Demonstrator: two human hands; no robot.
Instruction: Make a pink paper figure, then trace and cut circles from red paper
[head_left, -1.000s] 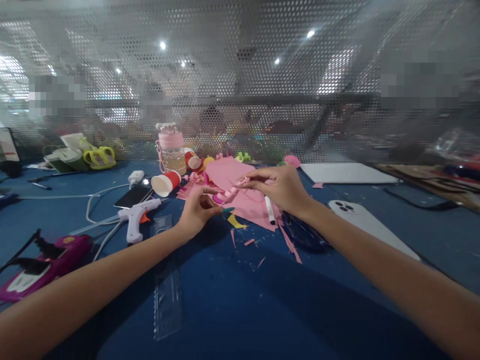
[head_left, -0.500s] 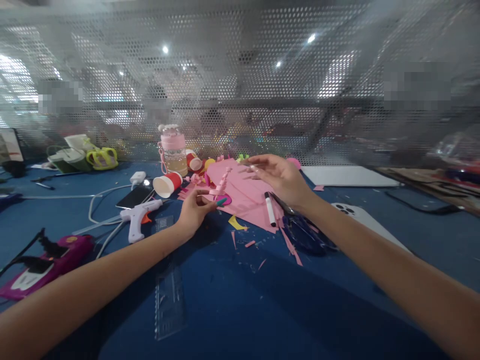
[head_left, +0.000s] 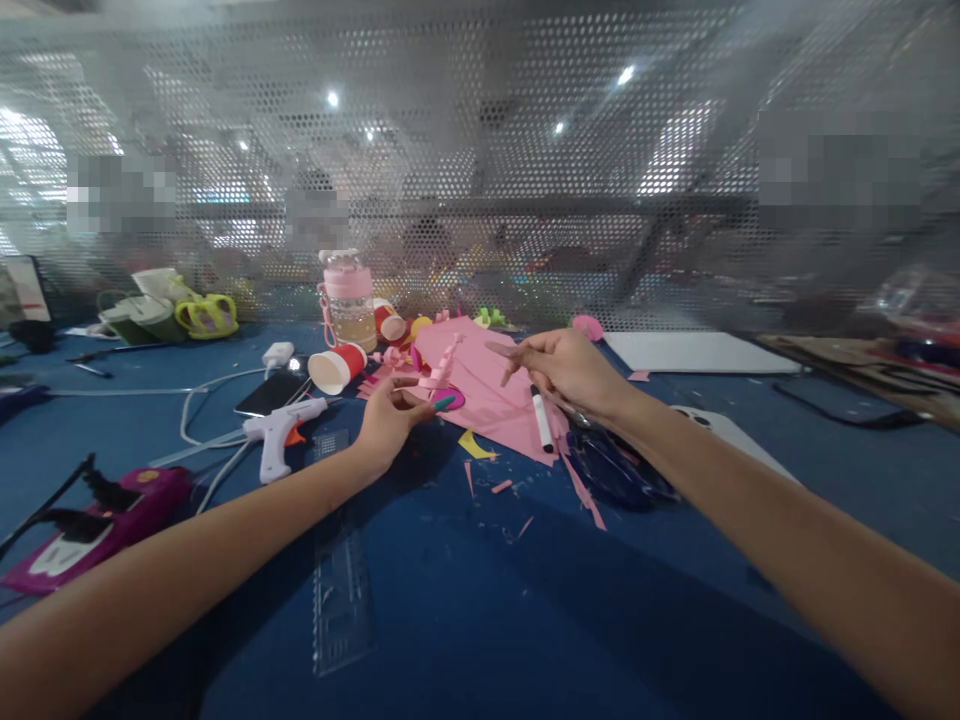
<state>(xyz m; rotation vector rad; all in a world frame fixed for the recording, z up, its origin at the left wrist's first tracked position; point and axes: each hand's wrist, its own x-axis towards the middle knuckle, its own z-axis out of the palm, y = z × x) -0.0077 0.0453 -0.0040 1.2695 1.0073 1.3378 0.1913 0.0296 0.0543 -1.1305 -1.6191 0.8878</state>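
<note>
My left hand [head_left: 390,420] pinches a small pink paper strip piece [head_left: 444,368] with a teal tip, held upright above the blue table. My right hand [head_left: 564,370] hovers over a pink paper sheet [head_left: 487,385], fingers loosely curled and the forefinger stretched toward the strip, holding nothing that I can see. A white marker [head_left: 540,420] lies on the sheet under that hand. Pink and yellow paper scraps [head_left: 480,447] lie around.
A white glue gun [head_left: 279,435] with cables, a black phone [head_left: 268,393], a red paper cup [head_left: 335,368] on its side and a pink bottle [head_left: 347,298] stand left of the sheet. A clear ruler [head_left: 341,580] lies near me. A white phone [head_left: 724,430] and dark scissors [head_left: 611,465] lie right. Perforated screen behind.
My right hand let go of the pink strip, lifted away, then curled with the forefinger out. The strip now stands upright in my left hand.
</note>
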